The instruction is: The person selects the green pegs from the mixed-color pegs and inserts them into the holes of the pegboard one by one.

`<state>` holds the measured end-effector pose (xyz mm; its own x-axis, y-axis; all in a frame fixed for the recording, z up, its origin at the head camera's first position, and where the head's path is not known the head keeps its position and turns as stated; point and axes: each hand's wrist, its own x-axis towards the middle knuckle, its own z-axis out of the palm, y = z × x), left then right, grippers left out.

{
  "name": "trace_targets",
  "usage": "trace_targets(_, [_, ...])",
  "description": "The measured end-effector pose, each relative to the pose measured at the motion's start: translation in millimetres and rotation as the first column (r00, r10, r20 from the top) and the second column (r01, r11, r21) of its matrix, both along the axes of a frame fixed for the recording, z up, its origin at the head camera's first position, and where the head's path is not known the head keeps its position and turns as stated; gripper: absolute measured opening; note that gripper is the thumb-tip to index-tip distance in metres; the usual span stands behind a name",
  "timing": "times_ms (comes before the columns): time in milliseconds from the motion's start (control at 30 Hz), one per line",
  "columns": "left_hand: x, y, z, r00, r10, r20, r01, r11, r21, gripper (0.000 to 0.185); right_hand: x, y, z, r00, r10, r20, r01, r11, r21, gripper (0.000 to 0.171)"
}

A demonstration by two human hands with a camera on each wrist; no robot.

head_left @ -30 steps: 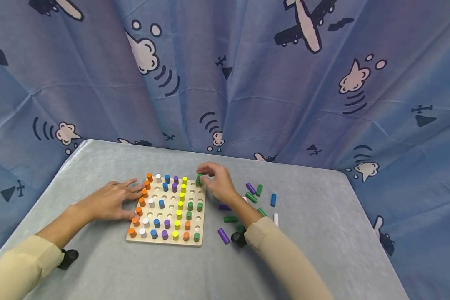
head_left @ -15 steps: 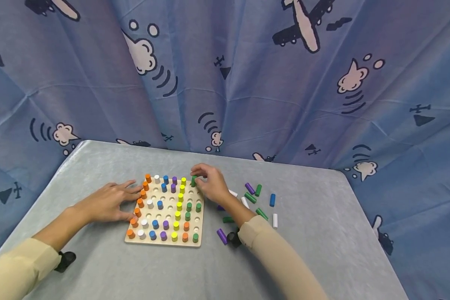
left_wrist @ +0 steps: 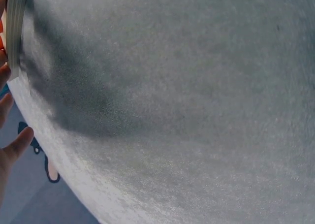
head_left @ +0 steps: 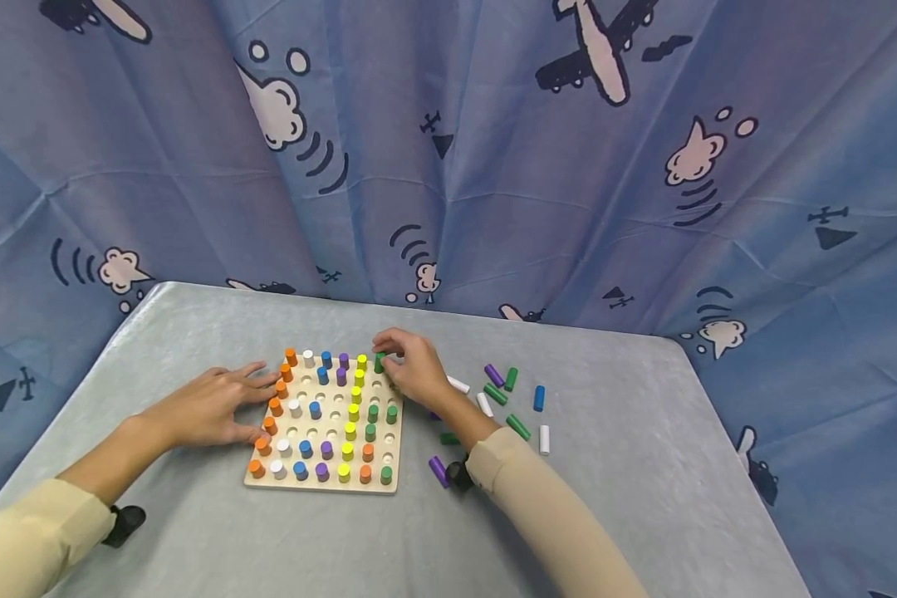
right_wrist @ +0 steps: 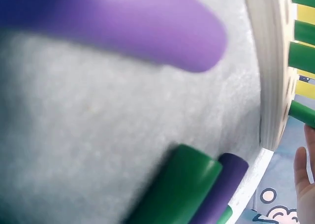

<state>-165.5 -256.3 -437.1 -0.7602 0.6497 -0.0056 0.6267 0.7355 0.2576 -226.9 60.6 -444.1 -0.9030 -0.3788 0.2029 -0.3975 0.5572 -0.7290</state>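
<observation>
A wooden pegboard (head_left: 317, 485) lies on the table, with rows of orange, white, blue, purple, yellow and green pegs upright in it. My right hand (head_left: 413, 370) pinches a green peg (head_left: 379, 362) at the back row, just right of the yellow column. In the right wrist view this green peg (right_wrist: 302, 113) leans slightly, its lower end at the board's face. My left hand (head_left: 208, 407) rests along the board's left side, fingers spread, fingertips at the orange pegs (head_left: 281, 389). The left wrist view catches only the board's edge (left_wrist: 15, 32) and some fingers (left_wrist: 20, 141).
Right of the board, loose pegs lie scattered: a purple peg (head_left: 494, 375), a blue peg (head_left: 540, 399), a white peg (head_left: 544, 440) and several green ones (head_left: 518, 427). My right forearm passes over some of them. A patterned blue curtain (head_left: 448, 166) hangs behind the grey-covered table (head_left: 643, 465).
My right hand has brought the green peg leftward from the back right corner to the spot beside the yellow column. The left hand stays at the board's edge; the head view shifted slightly.
</observation>
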Motion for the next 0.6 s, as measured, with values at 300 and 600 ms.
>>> trace_targets(300, [-0.8,1.1,2.7,1.000,-0.006,-0.015,0.006,1.000,0.001,0.074,0.6,2.8,-0.5,0.999,0.045,0.016,-0.045,0.998,0.051,0.026])
trace_targets(600, [0.3,0.5,1.2,1.000,-0.011,-0.005,0.011,1.000,0.012,0.074,1.0,19.3,6.0,0.993,0.089,0.080,-0.097,0.989,0.109,0.041])
